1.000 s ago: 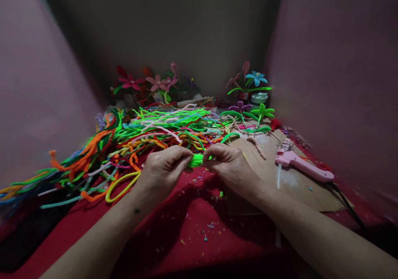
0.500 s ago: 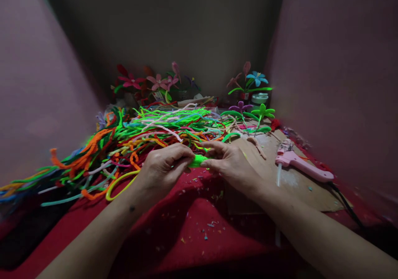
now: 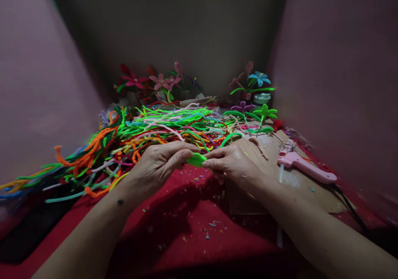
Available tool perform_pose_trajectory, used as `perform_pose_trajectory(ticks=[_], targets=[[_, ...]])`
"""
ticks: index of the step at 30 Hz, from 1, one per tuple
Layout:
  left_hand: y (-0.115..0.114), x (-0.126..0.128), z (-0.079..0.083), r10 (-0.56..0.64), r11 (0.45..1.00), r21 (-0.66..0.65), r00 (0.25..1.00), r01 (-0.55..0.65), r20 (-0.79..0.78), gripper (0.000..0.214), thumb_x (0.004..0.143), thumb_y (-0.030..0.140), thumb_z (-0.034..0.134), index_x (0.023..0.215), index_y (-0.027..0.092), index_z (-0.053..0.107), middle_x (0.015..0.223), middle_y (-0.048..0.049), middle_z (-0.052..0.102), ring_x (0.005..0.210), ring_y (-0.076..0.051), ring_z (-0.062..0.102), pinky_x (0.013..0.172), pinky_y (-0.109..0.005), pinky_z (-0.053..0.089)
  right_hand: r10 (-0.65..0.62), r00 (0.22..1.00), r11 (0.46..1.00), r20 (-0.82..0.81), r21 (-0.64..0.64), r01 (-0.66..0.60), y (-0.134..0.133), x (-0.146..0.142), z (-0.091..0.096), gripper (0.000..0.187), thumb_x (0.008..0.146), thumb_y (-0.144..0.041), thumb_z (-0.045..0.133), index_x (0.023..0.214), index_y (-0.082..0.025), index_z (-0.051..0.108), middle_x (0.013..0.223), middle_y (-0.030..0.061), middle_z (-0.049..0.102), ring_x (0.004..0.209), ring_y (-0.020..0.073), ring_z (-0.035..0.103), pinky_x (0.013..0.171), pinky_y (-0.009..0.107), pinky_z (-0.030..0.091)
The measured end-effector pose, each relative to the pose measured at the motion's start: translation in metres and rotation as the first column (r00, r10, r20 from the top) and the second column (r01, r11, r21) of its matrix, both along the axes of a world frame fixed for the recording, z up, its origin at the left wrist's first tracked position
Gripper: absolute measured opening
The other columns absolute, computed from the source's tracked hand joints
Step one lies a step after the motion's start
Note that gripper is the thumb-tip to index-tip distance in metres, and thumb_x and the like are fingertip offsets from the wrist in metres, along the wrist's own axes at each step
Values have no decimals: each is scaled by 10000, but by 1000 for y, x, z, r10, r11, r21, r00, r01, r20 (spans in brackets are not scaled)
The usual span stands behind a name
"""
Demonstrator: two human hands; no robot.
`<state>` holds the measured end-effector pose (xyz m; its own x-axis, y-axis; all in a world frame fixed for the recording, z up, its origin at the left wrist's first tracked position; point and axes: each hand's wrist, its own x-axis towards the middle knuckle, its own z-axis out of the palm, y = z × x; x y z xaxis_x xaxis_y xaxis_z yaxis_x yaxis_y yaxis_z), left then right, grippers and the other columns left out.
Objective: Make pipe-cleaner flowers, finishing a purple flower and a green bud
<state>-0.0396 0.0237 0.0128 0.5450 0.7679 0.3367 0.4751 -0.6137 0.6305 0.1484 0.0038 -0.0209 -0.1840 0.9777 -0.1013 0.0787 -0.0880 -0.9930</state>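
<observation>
A small bright green fuzzy petal [image 3: 196, 159], apparently shaped from pipe cleaner, is held between both hands above the red cloth. My left hand [image 3: 164, 161] pinches its left end between thumb and fingers. At the right end, the thumb and fingertips of my right hand [image 3: 231, 163] are closed on it. Just behind the hands lies a big heap of loose pipe cleaners [image 3: 174, 123], in green, orange, pink, yellow and other colours. The fingers cover both ends of the petal.
A pink glue gun [image 3: 306, 167] with a clear glue stick lies on a cardboard sheet [image 3: 248, 198] at right. Finished pipe-cleaner flowers, a green one [image 3: 264, 112] among them, stand behind. Scraps dot the red cloth [image 3: 186, 229]. A dark flat object [image 3: 27, 233] lies at left.
The green petal now shows flatter and more turned toward me, with my fingers shifted on its ends. My left hand's thumb lies straighter. The view has shifted slightly.
</observation>
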Motion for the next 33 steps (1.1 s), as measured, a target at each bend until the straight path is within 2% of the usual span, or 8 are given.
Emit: perform_pose_trajectory(ticks=[4,7,10,14,19,24,29,33], targets=[[1,0,1,135,991,-6,984,-135,121,289,864,376,492,1008,207,678,998,-33,684,855,-162,624,678,-231,497,19,999,1000,-48,-15,-20,-2,1,2,157,722,-179,625,572,-131,632,377,-44,478,330,56,404,357,207,302],[1,0,2,197,980,-28,961,-195,192,239,828,332,561,979,188,678,1007,-49,670,895,-171,611,717,-247,496,15,996,999,-93,-48,-19,-3,0,5,202,724,-170,616,527,-139,586,387,-42,479,327,55,397,352,207,305],[3,0,2,103,993,-78,968,-87,228,229,777,283,633,985,195,671,996,-45,660,918,-171,606,789,-267,485,26,990,997,-137,-66,-35,-3,0,6,198,730,-170,607,535,-142,585,409,-42,491,334,54,405,342,201,306],[5,-2,0,-32,990,-126,977,60,210,243,757,275,659,991,213,666,963,-34,645,887,-165,606,761,-257,485,87,975,992,-206,-68,-103,-2,1,2,199,739,-245,626,567,-151,592,432,-47,488,345,55,407,330,194,309],[6,-4,-1,-66,998,-7,991,67,116,199,772,248,645,966,214,668,907,-23,643,857,-154,593,734,-244,462,178,957,978,-227,-63,-197,2,5,-7,165,740,-292,637,683,-138,648,460,-39,500,369,57,408,348,198,323],[5,-3,1,-93,990,112,992,84,82,142,771,241,646,899,185,672,858,-22,643,835,-146,590,738,-241,449,258,949,966,-179,21,-259,2,7,-8,99,691,-221,659,728,-129,668,460,-48,509,366,48,416,375,192,312],[3,-1,3,-67,987,151,996,57,66,107,770,239,644,856,180,666,822,-18,642,798,-140,592,715,-234,452,175,983,984,-53,50,-172,-1,2,-2,93,694,-199,609,673,-129,666,406,-59,482,333,47,377,362,196,281],[2,-1,2,-67,984,168,997,60,41,108,785,256,624,851,183,668,830,-26,643,797,-145,599,731,-246,458,135,991,988,-13,74,-134,-3,0,-2,115,714,-203,583,644,-141,649,403,-65,471,326,49,364,355,199,284]])
